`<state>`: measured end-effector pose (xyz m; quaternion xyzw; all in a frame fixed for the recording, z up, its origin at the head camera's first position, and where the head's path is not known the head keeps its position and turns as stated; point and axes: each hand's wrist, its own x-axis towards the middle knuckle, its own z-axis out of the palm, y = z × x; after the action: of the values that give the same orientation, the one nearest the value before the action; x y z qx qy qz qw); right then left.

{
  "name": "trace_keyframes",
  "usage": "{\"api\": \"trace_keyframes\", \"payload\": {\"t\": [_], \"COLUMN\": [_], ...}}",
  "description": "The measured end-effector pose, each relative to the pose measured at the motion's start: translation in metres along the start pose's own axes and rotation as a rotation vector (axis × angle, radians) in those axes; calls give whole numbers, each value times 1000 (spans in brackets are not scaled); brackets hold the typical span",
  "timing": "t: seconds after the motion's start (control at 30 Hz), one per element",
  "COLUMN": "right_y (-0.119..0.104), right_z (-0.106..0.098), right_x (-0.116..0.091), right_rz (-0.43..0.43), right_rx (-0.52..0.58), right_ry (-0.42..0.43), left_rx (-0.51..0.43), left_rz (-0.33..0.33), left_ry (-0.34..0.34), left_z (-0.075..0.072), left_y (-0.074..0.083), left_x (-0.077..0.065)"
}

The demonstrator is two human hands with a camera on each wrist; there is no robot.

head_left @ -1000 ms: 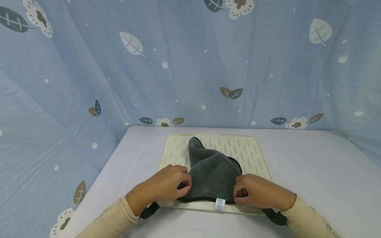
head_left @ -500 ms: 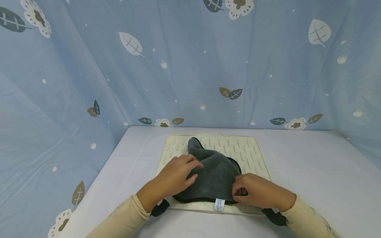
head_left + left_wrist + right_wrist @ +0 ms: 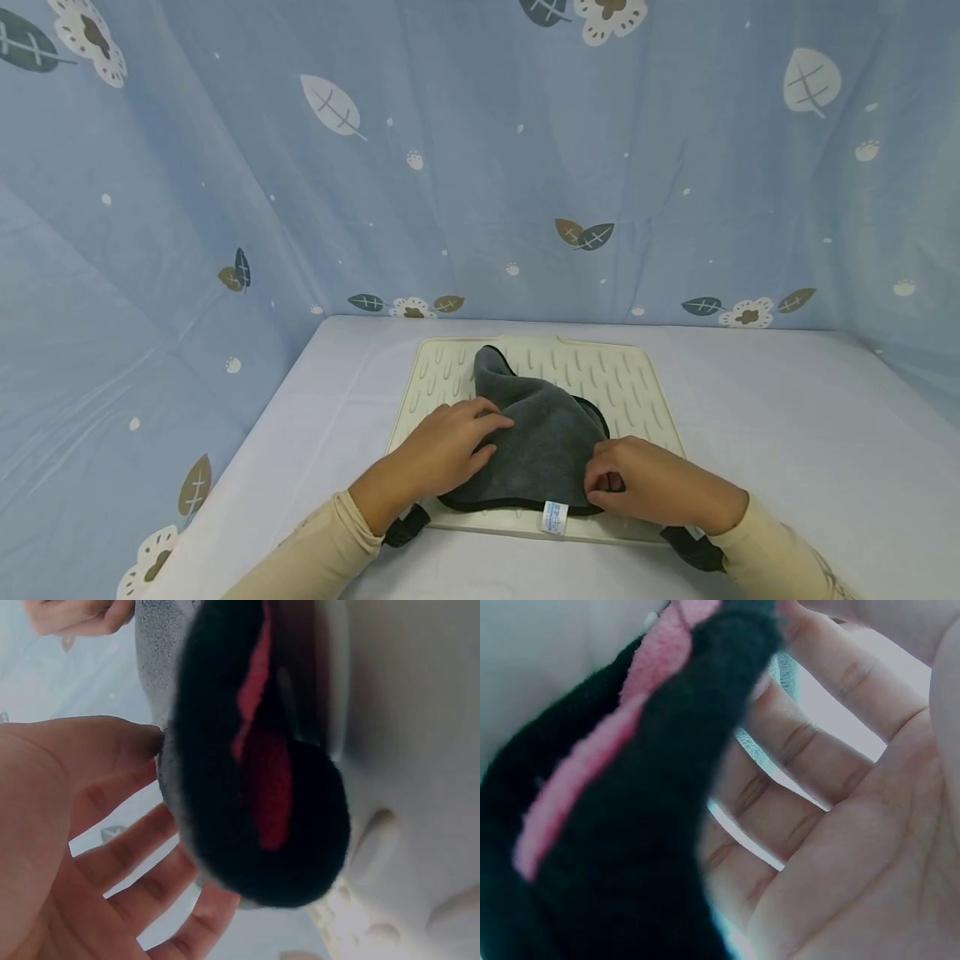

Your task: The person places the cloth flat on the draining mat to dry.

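Observation:
A dark grey cloth point(image 3: 540, 450) with black edging and a white label point(image 3: 555, 517) lies rumpled on a cream ridged mat point(image 3: 637, 383). Its far end rises in a folded peak. Pink underside point(image 3: 270, 795) shows beneath the curled edge in the left wrist view. My left hand point(image 3: 446, 446) is over the cloth's left side, fingers spread and slightly bent, with thumb and fingertips at the grey top. At the near right corner, my right hand point(image 3: 648, 479) pinches the edge between thumb and forefinger. The right wrist view shows pink lining point(image 3: 660, 667) beside that hand's fingers.
The mat lies on a white-covered table point(image 3: 787, 433). A blue curtain point(image 3: 480, 167) with printed leaves and flowers hangs behind and along the sides. Black straps circle both wrists.
My left hand has let go of the cloth's near left edge and moved up and right over its top, fingers opening out. The right hand keeps its pinch in place.

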<state>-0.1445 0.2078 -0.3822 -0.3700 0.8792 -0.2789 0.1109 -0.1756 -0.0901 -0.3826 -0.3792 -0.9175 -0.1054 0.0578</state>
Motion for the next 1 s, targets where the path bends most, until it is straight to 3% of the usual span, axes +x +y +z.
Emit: {"api": "trace_keyframes", "payload": {"t": [0.37,0.63,0.8,1.0], "right_y": [-6,-4,4,18], "right_z": [-12,-31,-42,-48], "right_x": [0,6,20,38], "right_rz": [-20,86,146,204], "right_rx": [-92,-190,-230,-244], "right_ry": [211,395,410,334], "left_rx": [4,23,41,39], "left_rz": [-17,-4,2,8], "left_ry": [-38,-57,-56,-59], "left_z": [2,4,6,8], "left_y": [-4,-4,-4,-3], "left_x": [-1,-1,-2,-2]}}
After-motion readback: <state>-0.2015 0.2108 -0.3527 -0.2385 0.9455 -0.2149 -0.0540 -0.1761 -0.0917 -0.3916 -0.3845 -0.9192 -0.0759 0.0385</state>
